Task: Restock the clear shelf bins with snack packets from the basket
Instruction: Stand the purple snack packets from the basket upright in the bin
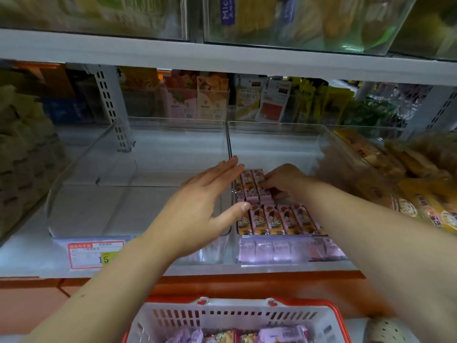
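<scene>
Hemmed by left bin (99,154) and yellow packets (420,201), above basket (222,315). Laid in rows in middle bin (272,129): packets (277,219), lengthwise front to back. Pinched at back row by right grip (284,180); alongside, left grip (197,201) flat, fingers straight.

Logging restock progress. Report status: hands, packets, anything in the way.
Left hand open, flat over the divider. Right hand pinching packets, second row, right bin. Left bin shows no packets; basket holds more. Nothing blocking.
</scene>
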Motion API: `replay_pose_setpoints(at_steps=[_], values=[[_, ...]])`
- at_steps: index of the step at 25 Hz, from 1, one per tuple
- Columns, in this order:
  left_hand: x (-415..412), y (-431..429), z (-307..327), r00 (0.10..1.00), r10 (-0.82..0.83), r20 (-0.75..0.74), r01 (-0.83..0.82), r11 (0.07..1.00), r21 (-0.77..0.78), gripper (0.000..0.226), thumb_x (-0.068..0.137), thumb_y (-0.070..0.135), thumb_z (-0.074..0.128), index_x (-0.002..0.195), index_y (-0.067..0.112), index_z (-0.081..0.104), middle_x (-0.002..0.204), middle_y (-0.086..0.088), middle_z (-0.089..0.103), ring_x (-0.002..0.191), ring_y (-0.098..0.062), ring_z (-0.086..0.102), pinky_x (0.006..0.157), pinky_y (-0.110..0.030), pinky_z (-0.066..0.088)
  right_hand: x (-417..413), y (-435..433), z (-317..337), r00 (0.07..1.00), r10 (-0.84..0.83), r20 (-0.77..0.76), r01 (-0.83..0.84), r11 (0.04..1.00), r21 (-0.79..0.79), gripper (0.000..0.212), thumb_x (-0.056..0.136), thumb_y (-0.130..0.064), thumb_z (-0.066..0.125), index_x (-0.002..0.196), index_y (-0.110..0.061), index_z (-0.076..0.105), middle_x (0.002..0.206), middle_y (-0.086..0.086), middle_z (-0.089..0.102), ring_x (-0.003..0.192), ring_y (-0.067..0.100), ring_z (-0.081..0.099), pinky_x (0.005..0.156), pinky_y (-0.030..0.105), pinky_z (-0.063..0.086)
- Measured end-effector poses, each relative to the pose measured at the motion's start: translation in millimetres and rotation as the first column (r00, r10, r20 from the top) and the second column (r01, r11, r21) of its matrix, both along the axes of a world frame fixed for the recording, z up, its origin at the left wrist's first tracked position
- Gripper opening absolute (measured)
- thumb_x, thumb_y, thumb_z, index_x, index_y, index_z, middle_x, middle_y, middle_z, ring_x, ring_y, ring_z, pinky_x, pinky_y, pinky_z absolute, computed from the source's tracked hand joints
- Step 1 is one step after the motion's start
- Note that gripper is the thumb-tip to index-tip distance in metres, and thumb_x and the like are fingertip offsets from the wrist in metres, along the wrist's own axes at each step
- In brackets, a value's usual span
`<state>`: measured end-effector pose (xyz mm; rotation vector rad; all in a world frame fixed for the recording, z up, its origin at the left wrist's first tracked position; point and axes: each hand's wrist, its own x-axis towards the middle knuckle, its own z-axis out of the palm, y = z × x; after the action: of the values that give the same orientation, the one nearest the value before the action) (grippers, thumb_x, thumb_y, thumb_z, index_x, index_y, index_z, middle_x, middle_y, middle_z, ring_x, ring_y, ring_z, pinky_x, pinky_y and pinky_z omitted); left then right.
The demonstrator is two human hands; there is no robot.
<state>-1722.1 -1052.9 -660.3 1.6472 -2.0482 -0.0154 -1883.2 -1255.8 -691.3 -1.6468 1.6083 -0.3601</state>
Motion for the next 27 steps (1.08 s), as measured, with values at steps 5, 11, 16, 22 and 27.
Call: replay_pose_setpoints(at_steps=[5,11,16,22,27], values=[[-6.0,10.0,3.1,0.999,0.052,0.012,-0.052,0.999,0.011,0.070,0.087,0.070,0.029,0.150,0.040,0.018,0.156,0.024,0.010,0.143,-0.001,0.015,0.114,-0.027,0.018,-8.0,28.4,20.5,0.992,0.071,-0.108,-0.081,0.993,-0.091,0.044,0.088,-0.029,0.068,0.123,-0.005,0.060,0.111,0.010,0.067,0.093,0.022,0.066,0.086,0.031,0.053],[-28.5,83.5,-26.4,0.997,0.054,0.059,-0.029,0.931,-0.365,0.041,0.089,0.028,0.056,0.125,0.009,0.060,0.124,-0.007,0.059,0.113,-0.023,0.053,0.098,-0.034,0.040,-50.9,158.2,49.2,0.932,0.089,0.351,0.185,0.717,-0.672,0.026,0.094,-0.017,0.054,0.119,-0.021,0.058,0.096,-0.004,0.060,0.086,0.006,0.056,0.074,0.016,0.045],[-68.7,143.3,-121.8,0.980,-0.136,0.143,0.120,0.986,0.113,0.046,0.087,0.031,0.047,0.130,0.016,0.055,0.128,-0.004,0.057,0.113,-0.021,0.054,0.091,-0.036,0.049,-93.8,270.4,-79.1,0.964,0.089,0.251,0.048,0.869,-0.493,0.025,0.094,-0.009,0.051,0.113,-0.024,0.057,0.104,-0.002,0.057,0.082,0.004,0.054,0.073,0.020,0.046],[-102.5,197.1,-213.3,0.950,-0.221,0.223,0.012,0.734,0.679,0.064,0.094,0.037,0.048,0.151,0.025,0.022,0.160,-0.003,0.014,0.146,-0.024,0.011,0.118,-0.041,0.016,-128.2,340.1,-196.0,0.786,0.599,-0.155,-0.483,0.750,0.452,0.063,0.086,-0.015,0.061,0.143,-0.022,0.037,0.134,0.007,0.040,0.111,0.022,0.052,0.091,0.030,0.046],[-100.4,203.9,-227.8,0.938,-0.214,0.274,-0.029,0.737,0.676,0.059,0.092,0.030,0.047,0.147,0.029,0.026,0.158,-0.001,0.020,0.146,-0.027,0.006,0.115,-0.047,0.021,-130.2,344.0,-193.3,0.830,0.538,-0.149,-0.453,0.804,0.385,0.070,0.075,-0.040,0.078,0.136,-0.031,0.046,0.123,0.001,0.035,0.116,0.021,0.052,0.101,0.033,0.044]])
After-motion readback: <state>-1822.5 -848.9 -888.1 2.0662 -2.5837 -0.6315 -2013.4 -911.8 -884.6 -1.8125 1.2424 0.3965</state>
